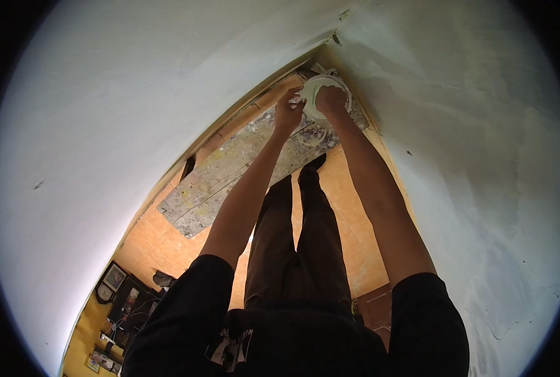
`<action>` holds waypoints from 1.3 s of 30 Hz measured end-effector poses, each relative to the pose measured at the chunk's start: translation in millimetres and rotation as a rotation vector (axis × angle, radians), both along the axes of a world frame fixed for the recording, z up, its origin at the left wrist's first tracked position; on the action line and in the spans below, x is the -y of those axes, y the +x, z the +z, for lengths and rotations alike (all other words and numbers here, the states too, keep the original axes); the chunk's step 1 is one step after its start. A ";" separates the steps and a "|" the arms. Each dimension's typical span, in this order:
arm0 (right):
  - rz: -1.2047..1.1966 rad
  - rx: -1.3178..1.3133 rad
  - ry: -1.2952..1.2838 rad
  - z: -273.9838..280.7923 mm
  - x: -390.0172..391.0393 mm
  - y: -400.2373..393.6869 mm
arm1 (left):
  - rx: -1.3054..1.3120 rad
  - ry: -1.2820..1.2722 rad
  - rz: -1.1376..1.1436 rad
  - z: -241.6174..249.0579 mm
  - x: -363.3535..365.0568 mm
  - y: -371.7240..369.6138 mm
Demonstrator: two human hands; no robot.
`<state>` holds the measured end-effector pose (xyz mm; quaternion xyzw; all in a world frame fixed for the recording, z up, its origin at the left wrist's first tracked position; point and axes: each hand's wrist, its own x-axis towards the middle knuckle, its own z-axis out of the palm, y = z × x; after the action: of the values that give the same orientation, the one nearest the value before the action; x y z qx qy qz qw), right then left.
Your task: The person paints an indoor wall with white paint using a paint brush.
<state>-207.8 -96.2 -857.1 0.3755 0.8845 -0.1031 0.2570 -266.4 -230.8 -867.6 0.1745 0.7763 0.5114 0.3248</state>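
Observation:
A round white bucket stands near the corner, on the far end of a paint-spattered board. At the bucket's left side is my left hand, its fingers curved and apart near the rim. Over the bucket's right part is my right hand, closed in a fist. A pale greenish thing shows beside its fingers inside the bucket, too small to name for certain.
Pale walls rise on both sides and meet at the corner beyond the bucket. Orange floor tiles lie below. Dark furniture with cables and frames stands at the lower left.

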 end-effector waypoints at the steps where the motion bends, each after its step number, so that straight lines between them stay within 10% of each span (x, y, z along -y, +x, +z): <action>1: 0.007 0.009 0.012 -2.5 -0.7 0.3 | -0.014 0.011 0.002 -1.7 -0.5 0.1; 39: 0.558 -0.042 0.174 -4.6 -37.3 14.3 | -0.026 -0.102 -0.040 -1.9 1.7 -4.6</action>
<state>-193.4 -58.9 -861.8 0.1360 0.9642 0.0402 0.2240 -271.0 -232.5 -869.6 0.1800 0.8017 0.4623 0.3333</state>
